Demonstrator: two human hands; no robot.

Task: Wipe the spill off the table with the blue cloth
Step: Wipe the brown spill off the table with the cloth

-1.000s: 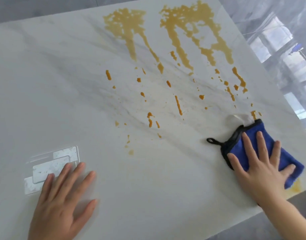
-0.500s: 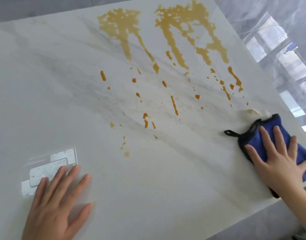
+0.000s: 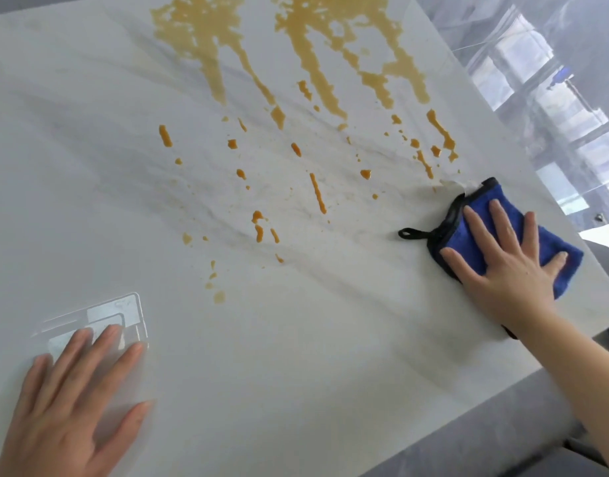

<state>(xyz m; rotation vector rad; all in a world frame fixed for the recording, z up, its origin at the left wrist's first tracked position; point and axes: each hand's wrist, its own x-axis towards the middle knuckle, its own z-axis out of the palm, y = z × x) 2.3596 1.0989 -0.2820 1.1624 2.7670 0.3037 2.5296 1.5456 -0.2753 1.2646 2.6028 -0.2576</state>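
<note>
Bracing flat on the table (image 3: pixel 296 356), nearest: left hand (image 3: pixel 65 404), fingers straight. Beyond, by the right edge: right hand (image 3: pixel 506 259), spread, pressing the blue cloth (image 3: pixel 482 215). Farthest: orange spill (image 3: pixel 306 98), mostly unwiped; advised: even pressure, overlapping strokes inward.

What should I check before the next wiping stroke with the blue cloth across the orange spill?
1. Right hand flat on the blue cloth, fingers spread: ok.
2. Cloth flat on the table, near its right edge: ok.
3. Left hand braced flat on the table, away from the spill: ok.
4. Path from the cloth to the nearest orange streaks: nothing in the way, ok.
5. Spill removed: not ok; the two large patches and scattered drops remain.
6. Cloth's underside clean enough to absorb more: cannot tell, hidden.
</note>
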